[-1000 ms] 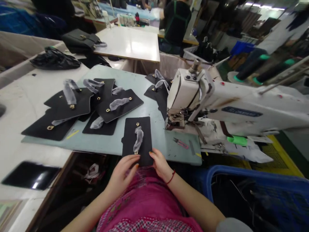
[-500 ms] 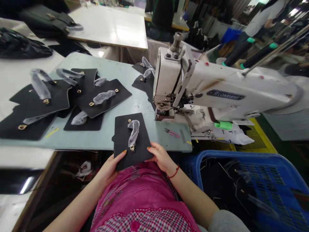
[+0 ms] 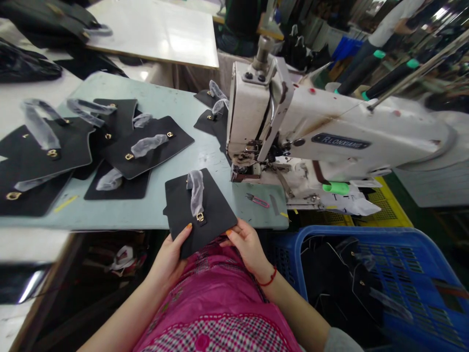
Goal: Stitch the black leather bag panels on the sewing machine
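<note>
Between my two hands is a black bag panel [image 3: 216, 215], with a plastic-wrapped handle [image 3: 197, 193] fixed to it by gold-coloured metal fittings. My left hand [image 3: 171, 254] grips its lower left edge, thumb on top and fingers underneath. At the lower right corner, my right hand [image 3: 249, 247] pinches the panel between thumb and fingers. The panel's far part lies over the front edge of the pale green table [image 3: 161, 100], its near part over my lap. To its right rest pink-handled thread snips [image 3: 258, 200], beside the sewing machine [image 3: 256, 117].
Several similar black panels [image 3: 150, 146] overlap on the table's left side, and more lie behind the machine head. A blue basket [image 3: 304, 234] holding black pieces stands at my right. Dark thread cones [image 3: 361, 73] rise behind the machine. A person's sleeve [image 3: 392, 24] shows at the back right.
The panel has turned slightly, its near right corner swinging outward to the right. My right hand has moved with that corner. The whole view has shifted a little.
</note>
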Motion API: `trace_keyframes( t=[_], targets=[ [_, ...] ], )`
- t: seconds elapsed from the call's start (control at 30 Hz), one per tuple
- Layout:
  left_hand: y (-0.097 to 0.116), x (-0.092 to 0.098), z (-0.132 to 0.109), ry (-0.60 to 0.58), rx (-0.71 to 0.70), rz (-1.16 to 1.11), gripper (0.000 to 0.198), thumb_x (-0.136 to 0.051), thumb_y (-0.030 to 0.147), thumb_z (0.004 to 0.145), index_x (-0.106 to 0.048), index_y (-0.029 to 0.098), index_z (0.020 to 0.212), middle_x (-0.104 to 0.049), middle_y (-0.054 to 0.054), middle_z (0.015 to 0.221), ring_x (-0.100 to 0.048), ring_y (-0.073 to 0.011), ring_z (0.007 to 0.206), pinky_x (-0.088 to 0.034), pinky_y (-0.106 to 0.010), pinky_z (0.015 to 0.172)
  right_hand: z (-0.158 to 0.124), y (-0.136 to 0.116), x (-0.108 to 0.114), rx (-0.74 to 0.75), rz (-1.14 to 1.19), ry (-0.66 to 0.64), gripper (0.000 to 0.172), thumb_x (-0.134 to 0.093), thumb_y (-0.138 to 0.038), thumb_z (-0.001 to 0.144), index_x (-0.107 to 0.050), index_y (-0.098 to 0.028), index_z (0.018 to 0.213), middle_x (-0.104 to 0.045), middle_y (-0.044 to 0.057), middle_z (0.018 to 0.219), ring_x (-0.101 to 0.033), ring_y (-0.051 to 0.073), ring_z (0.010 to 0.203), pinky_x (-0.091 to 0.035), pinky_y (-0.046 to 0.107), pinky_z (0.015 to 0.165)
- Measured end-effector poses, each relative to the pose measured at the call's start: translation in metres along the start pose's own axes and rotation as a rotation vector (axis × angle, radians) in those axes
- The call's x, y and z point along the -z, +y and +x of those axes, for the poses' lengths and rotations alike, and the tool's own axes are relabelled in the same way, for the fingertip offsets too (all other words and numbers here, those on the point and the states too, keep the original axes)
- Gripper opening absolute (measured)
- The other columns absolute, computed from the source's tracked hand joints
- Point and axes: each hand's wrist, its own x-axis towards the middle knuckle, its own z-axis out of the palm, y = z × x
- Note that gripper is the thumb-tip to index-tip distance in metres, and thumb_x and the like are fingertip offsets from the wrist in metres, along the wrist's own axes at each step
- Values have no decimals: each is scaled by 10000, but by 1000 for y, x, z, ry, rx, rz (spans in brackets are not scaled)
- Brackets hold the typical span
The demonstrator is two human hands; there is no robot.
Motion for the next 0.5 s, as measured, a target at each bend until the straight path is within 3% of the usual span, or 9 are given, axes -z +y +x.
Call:
trace_keyframes(
  t=[0.3, 0.43, 0.5],
  targets=[
    [1, -4, -5, 6, 19, -14, 335, -627, 51, 869, -654, 142, 1191, -778, -108, 965, -764, -194, 767, -638, -308, 744, 2, -3, -9, 14, -30, 47, 335, -682, -305, 838, -621, -190, 1147, -695, 27, 1048, -666, 135, 817, -625, 261, 670],
    [-8, -10, -8, -26, -6, 11, 298, -641, 67, 855, -671, 141, 1143, -773, -115, 999, -760, -196, 809, -628, -298, 767, 8, 9, -17, 80, -55, 181, 287, -646, -308, 854, -641, -194, 1117, -711, 41, 1029, -681, 188, 910, -609, 326, 795],
    [-3, -5, -8, -101, 34, 101, 247, -700, 124, 825, -696, 137, 1072, -774, -109, 932, -746, -191, 732, -619, -270, 685, 13, 11, -19, 173, -158, 272, 257, -606, -336, 890, -664, -183, 1089, -722, 58, 999, -673, 209, 954, -578, 346, 867]
  ],
)
